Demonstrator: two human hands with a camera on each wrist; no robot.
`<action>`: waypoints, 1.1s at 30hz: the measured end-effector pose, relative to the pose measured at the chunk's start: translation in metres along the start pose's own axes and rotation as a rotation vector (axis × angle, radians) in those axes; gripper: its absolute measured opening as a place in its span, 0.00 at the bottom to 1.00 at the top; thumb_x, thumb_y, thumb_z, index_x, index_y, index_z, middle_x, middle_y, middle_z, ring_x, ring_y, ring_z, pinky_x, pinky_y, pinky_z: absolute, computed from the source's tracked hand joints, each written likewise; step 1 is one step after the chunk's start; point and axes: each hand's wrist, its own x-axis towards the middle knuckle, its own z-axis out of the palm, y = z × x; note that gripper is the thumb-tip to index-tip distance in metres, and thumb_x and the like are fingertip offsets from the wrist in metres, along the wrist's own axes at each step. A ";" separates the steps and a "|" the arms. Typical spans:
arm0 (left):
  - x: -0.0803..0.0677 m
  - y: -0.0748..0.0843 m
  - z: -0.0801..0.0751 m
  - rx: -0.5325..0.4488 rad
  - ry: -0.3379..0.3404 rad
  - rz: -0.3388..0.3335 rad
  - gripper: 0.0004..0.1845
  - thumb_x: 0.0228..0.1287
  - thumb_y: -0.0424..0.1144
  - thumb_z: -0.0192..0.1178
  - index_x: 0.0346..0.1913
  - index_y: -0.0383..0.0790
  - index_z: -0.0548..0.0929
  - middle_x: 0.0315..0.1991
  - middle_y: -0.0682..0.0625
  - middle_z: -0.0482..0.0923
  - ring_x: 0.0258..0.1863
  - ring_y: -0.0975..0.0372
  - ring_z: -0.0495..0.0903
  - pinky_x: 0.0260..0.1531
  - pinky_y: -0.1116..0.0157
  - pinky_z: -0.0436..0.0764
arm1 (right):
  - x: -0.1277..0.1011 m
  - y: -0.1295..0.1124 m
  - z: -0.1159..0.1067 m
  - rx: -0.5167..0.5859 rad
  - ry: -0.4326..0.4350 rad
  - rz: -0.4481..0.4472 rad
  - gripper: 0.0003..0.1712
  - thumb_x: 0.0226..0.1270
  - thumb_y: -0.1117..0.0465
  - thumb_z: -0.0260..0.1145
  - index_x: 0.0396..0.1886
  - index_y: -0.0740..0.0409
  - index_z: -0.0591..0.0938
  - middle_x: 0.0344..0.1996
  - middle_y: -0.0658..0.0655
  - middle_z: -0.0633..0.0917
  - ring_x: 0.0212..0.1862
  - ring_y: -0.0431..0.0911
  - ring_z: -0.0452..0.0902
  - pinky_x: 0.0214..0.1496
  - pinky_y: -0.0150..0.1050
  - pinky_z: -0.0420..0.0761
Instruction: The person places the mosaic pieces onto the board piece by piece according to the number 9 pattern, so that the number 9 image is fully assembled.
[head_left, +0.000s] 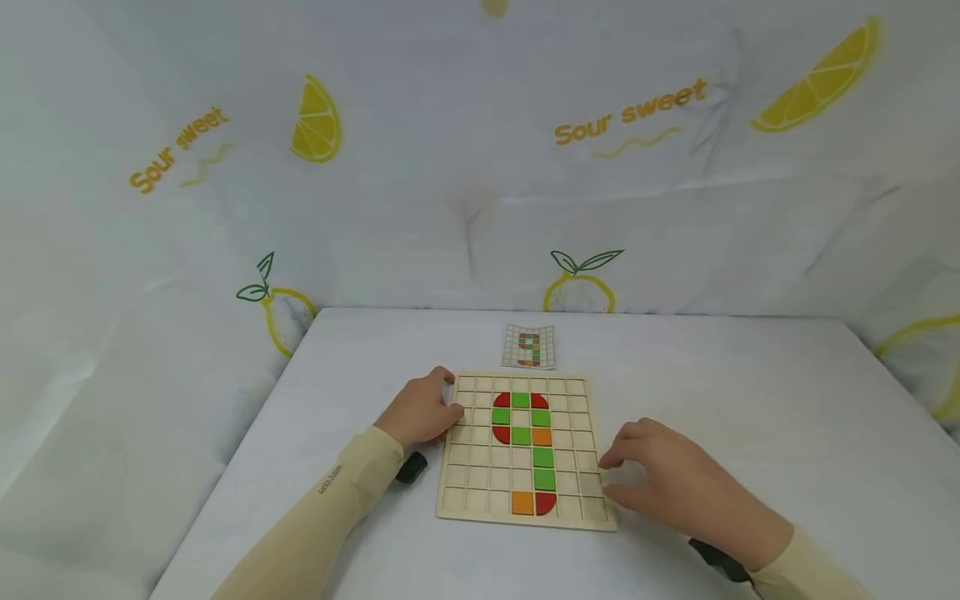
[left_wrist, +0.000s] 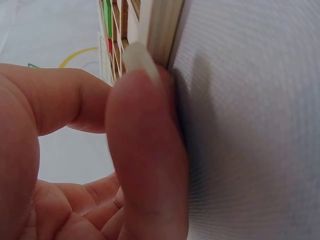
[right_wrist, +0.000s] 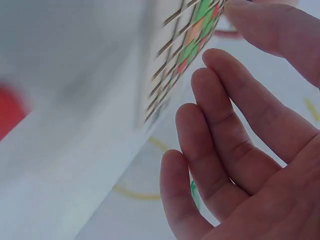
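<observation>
A square wooden grid board [head_left: 480, 498] lies flat on the white table. Red, green and orange tiles [head_left: 531, 437] in its cells form the figure 9. My left hand [head_left: 429, 410] grips the board's left edge near the top corner. In the left wrist view the thumb [left_wrist: 145, 140] presses against the board's side [left_wrist: 162, 30] while the fingers curl. My right hand [head_left: 654, 475] hovers at the board's right edge, fingers relaxed and holding nothing. In the right wrist view these fingers [right_wrist: 220, 145] are spread beside the board [right_wrist: 175, 55].
A small pattern card [head_left: 529, 346] showing the same 9 lies just beyond the board. White cloth with a lemon print [head_left: 577, 283] walls the table at the back and sides. A red blur [right_wrist: 9, 110] sits at the right wrist view's left edge.
</observation>
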 end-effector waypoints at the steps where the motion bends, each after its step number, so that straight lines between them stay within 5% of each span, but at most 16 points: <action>1: 0.000 -0.001 0.000 0.001 0.001 -0.006 0.31 0.73 0.40 0.62 0.76 0.38 0.70 0.19 0.49 0.82 0.17 0.61 0.79 0.27 0.64 0.77 | -0.005 0.009 -0.002 -0.007 0.011 0.005 0.12 0.54 0.50 0.86 0.38 0.37 0.92 0.38 0.37 0.84 0.46 0.37 0.78 0.49 0.40 0.86; 7: 0.000 -0.007 -0.002 0.001 -0.004 -0.021 0.31 0.72 0.40 0.62 0.75 0.39 0.70 0.19 0.49 0.82 0.16 0.60 0.78 0.27 0.64 0.77 | -0.037 0.061 -0.002 -0.047 0.087 0.008 0.11 0.56 0.50 0.86 0.36 0.36 0.91 0.36 0.35 0.82 0.43 0.37 0.79 0.45 0.38 0.83; 12: -0.001 -0.007 -0.004 -0.006 -0.007 -0.021 0.31 0.73 0.41 0.62 0.76 0.39 0.70 0.20 0.49 0.82 0.17 0.60 0.79 0.28 0.64 0.78 | -0.050 0.081 0.000 -0.052 0.054 0.067 0.11 0.55 0.50 0.86 0.36 0.35 0.91 0.37 0.34 0.83 0.43 0.38 0.79 0.46 0.38 0.85; 17: 0.000 -0.005 -0.003 0.006 -0.012 -0.011 0.31 0.73 0.42 0.62 0.76 0.39 0.70 0.19 0.50 0.82 0.17 0.60 0.79 0.29 0.64 0.78 | -0.056 0.086 0.003 -0.039 0.012 0.106 0.13 0.54 0.50 0.86 0.37 0.33 0.91 0.37 0.34 0.83 0.43 0.36 0.78 0.47 0.37 0.85; 33: -0.001 0.000 -0.002 -0.001 -0.007 0.003 0.31 0.73 0.41 0.63 0.76 0.38 0.70 0.23 0.48 0.83 0.17 0.60 0.80 0.27 0.64 0.78 | -0.061 0.087 0.013 -0.035 0.118 0.014 0.17 0.53 0.56 0.86 0.34 0.28 0.88 0.34 0.28 0.79 0.40 0.28 0.73 0.45 0.35 0.83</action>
